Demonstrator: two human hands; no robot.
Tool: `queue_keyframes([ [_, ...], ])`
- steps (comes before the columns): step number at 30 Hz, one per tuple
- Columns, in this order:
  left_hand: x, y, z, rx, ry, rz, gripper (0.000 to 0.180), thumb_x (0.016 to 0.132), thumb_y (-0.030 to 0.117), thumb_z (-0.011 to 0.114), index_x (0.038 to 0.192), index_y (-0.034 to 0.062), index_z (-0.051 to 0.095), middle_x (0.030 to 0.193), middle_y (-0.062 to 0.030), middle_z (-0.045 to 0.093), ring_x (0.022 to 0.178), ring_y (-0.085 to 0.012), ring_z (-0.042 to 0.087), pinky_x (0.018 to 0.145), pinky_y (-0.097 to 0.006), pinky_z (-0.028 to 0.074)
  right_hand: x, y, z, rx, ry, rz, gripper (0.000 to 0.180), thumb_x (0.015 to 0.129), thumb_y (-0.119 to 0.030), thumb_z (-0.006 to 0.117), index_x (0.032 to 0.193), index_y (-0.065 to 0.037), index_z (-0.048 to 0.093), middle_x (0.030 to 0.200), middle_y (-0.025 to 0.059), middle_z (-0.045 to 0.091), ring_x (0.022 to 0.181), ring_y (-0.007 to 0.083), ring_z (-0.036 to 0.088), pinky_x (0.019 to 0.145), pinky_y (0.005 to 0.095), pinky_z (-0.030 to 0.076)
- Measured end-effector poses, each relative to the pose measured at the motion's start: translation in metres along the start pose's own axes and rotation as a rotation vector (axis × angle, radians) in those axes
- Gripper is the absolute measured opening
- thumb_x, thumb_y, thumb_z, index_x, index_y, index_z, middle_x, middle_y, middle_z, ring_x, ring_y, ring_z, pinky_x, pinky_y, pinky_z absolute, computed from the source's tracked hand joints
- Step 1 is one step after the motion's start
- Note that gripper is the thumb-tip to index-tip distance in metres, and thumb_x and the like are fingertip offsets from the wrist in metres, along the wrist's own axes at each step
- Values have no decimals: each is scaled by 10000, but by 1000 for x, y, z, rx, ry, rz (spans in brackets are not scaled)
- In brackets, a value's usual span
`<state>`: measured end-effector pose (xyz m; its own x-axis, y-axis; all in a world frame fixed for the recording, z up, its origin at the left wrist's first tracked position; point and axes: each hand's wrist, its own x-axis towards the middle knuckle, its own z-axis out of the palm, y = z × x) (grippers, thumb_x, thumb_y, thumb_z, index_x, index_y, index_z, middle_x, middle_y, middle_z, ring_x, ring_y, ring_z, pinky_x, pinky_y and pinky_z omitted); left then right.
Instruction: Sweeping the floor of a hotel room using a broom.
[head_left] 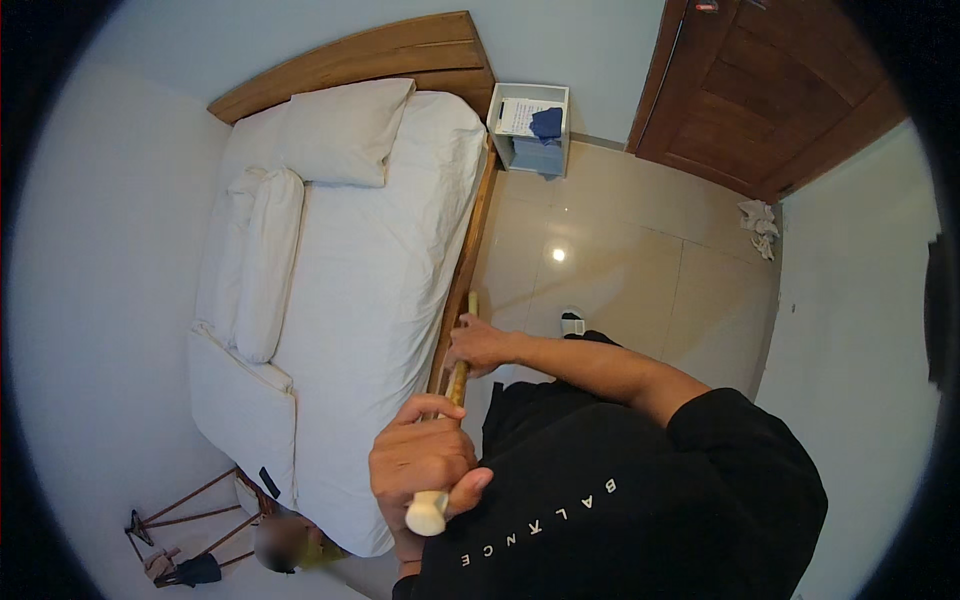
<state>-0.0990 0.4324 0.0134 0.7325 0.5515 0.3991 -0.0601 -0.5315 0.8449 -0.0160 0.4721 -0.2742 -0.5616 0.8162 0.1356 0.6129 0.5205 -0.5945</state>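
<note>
Gripping one slim pole with the left hand and the right hand, both curled closed around the shaft at separate places. Runs with its long axis away from the viewpoint, from the lower middle of the view upward and slightly to the right, roughly along the wooden side rail of the bed. Sits between the white sheet on the left and the black shirt on the right, with the tiled floor beyond. Passes through the left hand at the near end, close below the viewpoint, and through the right hand farther along, toward the far end. Leaves only a short stretch of shaft bare between the two, and another beyond the right hand. Cannot tell whether touching the rail or merely crossing in front of it. Looks straight, round and yellowish tan, with darker brown mottling like bamboo around the middle. Ends nearest the viewpoint in a pale, cream, rounded butt, poking out beside the left thumb. Shows no clear fitting at the far tip, just beside the rail in view, but too small there to read with certainty
</note>
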Motion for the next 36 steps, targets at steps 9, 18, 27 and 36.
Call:
queue_keyframes([
  [9,50,-28,30,27,-132,37,295,630,90,658,476,97,406,445,1,441,439,-114,470,667,-313,418,-24,70,-32,50,299,198,189,727,-391,581,713,-203,586,677,-19,545,772,194,497,891,533,226],
  [18,74,-48,40,43,-302,105,306,619,87,675,484,95,401,485,3,463,470,-121,483,663,-324,427,-40,100,-53,70,240,374,311,558,-173,694,851,-215,602,763,4,564,868,191,504,919,495,238],
  [27,98,-70,33,48,-119,143,350,696,127,606,456,90,354,436,-7,438,420,-125,468,657,-314,420,-11,137,-63,28,358,311,278,546,-166,690,805,-206,595,768,-4,581,857,173,518,868,465,255],
  [36,116,-77,35,-111,-278,237,363,682,154,637,450,104,362,421,15,419,416,-121,477,637,-300,412,-55,131,-71,146,461,365,285,549,-129,655,819,-183,584,773,25,588,815,221,541,788,435,329],
])
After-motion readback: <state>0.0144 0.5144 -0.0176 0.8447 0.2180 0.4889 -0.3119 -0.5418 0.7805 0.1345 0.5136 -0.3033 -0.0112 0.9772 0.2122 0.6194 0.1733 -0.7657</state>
